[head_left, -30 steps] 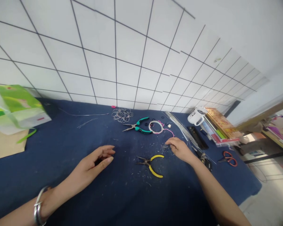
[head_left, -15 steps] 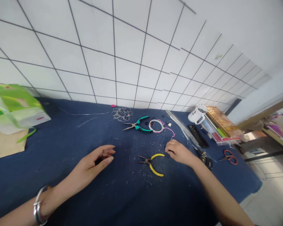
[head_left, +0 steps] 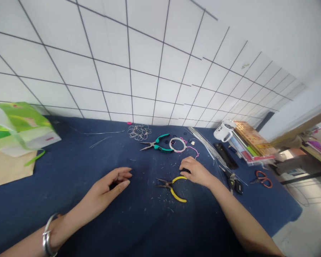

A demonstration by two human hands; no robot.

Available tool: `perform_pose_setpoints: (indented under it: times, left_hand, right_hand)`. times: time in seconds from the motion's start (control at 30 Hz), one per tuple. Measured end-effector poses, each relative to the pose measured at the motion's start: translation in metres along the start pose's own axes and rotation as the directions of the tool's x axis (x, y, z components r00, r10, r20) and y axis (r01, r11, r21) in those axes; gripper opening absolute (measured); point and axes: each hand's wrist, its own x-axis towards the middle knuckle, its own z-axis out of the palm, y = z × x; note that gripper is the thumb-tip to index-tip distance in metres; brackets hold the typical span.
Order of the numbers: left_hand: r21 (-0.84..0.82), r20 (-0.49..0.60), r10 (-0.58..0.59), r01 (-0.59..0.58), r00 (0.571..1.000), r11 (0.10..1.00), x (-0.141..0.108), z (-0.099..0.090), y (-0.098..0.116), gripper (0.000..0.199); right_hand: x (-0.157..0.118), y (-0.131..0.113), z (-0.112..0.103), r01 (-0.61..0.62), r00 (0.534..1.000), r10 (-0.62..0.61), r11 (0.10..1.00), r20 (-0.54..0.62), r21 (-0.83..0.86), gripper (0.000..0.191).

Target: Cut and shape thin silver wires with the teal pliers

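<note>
My right hand (head_left: 197, 172) hovers at the upper handle tip of yellow-handled pliers (head_left: 169, 185), its thumb and fingers apart and curved, with nothing seen between them. The pliers lie on the dark blue cloth, jaws pointing left and handles spread. To their left, my left hand (head_left: 109, 187) rests with loosely bent fingers, holding nothing. Farther back are teal-handled long-nose pliers (head_left: 156, 143). A white ring (head_left: 177, 145) touches their handles, and a pink cord (head_left: 194, 148) trails from it toward my right hand.
A tangle of looped wire (head_left: 139, 132) lies near the tiled wall. On the right are straight wires (head_left: 203, 142), a white mug (head_left: 223, 132), a black case (head_left: 226, 155), keys (head_left: 234, 182), red-handled scissors (head_left: 262, 179) and stacked books (head_left: 253, 144). A green bag (head_left: 26, 121) stands left.
My right hand has moved left from near the pink cord's end to the yellow pliers' upper handle, and its fingers have spread. The left hand has hardly moved.
</note>
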Motion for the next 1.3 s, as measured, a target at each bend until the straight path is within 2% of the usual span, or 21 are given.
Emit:
perform_pose_setpoints:
  times: [0.07,0.2,0.37,0.43,0.53,0.63,0.7,0.8,0.97,1.3]
  left_hand:
    - [0.002,0.008,0.003,-0.003,1.0,1.0,0.0,-0.001,0.0,0.043]
    - [0.007,0.003,-0.005,0.005,1.0,1.0,0.0,0.0,-0.001,0.043]
    - [0.013,0.002,-0.015,0.015,1.0,1.0,0.001,0.0,-0.006,0.044]
    - [0.009,0.009,-0.021,0.021,1.0,1.0,0.001,0.0,-0.008,0.044]
    - [0.011,0.012,-0.029,0.029,1.0,1.0,0.003,0.0,-0.011,0.045]
    - [0.014,0.004,-0.025,0.025,1.0,1.0,0.002,0.001,-0.007,0.043]
    - [0.01,-0.002,-0.009,0.009,1.0,1.0,0.001,0.001,0.0,0.04]
    - [-0.004,-0.003,0.002,-0.002,1.0,1.0,-0.002,0.0,0.012,0.036]
    - [-0.028,-0.004,0.022,-0.022,1.0,0.999,-0.003,-0.004,0.024,0.029]
    - [-0.022,0.011,0.058,-0.058,0.998,0.998,-0.002,-0.009,0.028,0.023]
  right_hand:
    - [-0.003,0.003,-0.001,-0.001,1.0,0.001,1.0,0.012,-0.007,0.006]
    - [-0.022,0.008,-0.007,-0.042,0.999,0.043,0.999,0.021,-0.03,0.009]
    - [-0.046,0.008,-0.012,-0.119,0.993,0.12,0.991,0.008,-0.059,0.011]
    - [-0.053,0.015,-0.017,-0.181,0.983,0.179,0.98,-0.028,-0.084,0.012]
    - [-0.062,0.043,-0.029,-0.343,0.936,0.324,0.929,-0.139,-0.14,0.016]
    - [-0.064,0.085,-0.045,-0.51,0.851,0.46,0.839,-0.254,-0.188,0.021]
    - [-0.058,0.111,-0.053,-0.587,0.8,0.524,0.783,-0.292,-0.204,0.023]
    - [-0.04,0.137,-0.056,-0.642,0.759,0.573,0.737,-0.308,-0.212,0.025]
    - [-0.02,0.153,-0.044,-0.686,0.725,0.618,0.691,-0.305,-0.228,0.019]
    - [-0.024,0.177,-0.034,-0.737,0.674,0.66,0.63,-0.331,-0.243,0.018]
